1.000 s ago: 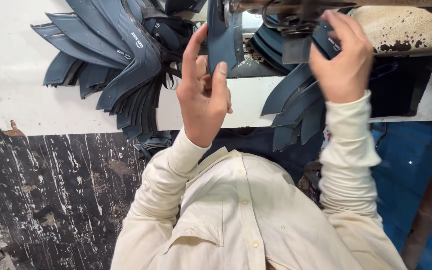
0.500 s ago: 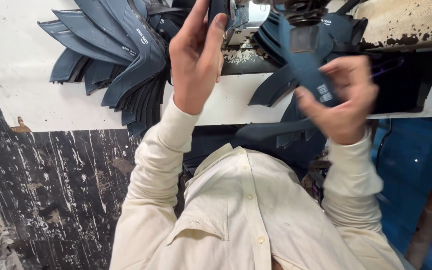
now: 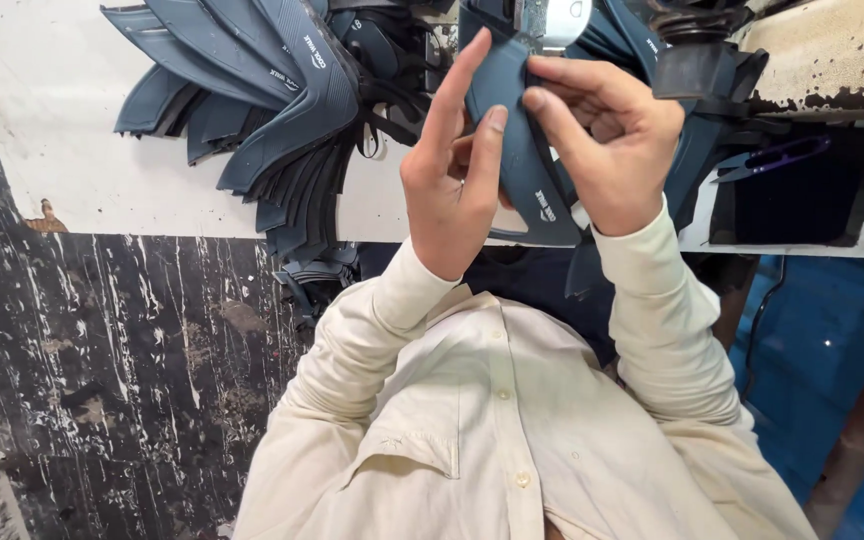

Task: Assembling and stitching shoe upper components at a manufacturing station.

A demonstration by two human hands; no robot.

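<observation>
Both hands raised together above the near edge of the white tabletop [image 3: 72, 150], closed on a single dark blue shoe-upper piece [image 3: 527, 180]. Left hand [image 3: 457, 190] gripping the piece's left edge, thumb pressed flat against its face, index finger stretched straight up along the side, other fingers curled behind. Right hand [image 3: 612, 150] clamped on the right edge, fingers bent over the front, thumb hidden behind the material. Piece held upright between the two hands, curved lower tip pointing toward the near side, small pale marking close to that tip, upper end reaching up to a metal sewing-machine part [image 3: 552, 18] at the far edge of the view.

Farther left on the tabletop, a fanned stack of matching dark blue cut pieces [image 3: 272, 110], overlapping like shingles, some spilling past the near edge. More dark pieces heaped behind the right hand, partly covered by it. Far right, the cream body of the machine [image 3: 822, 60] spotted with dark stains, a black spool-like knob [image 3: 692, 25] beside it. Just near of that, purple thread snips [image 3: 777, 155] lying on a black surface. Cream long-sleeved shirt [image 3: 512, 430] filling the near foreground. Black, white-streaked panel [image 3: 102, 380] below the tabletop on the left, blue surface [image 3: 832, 360] on the right.
</observation>
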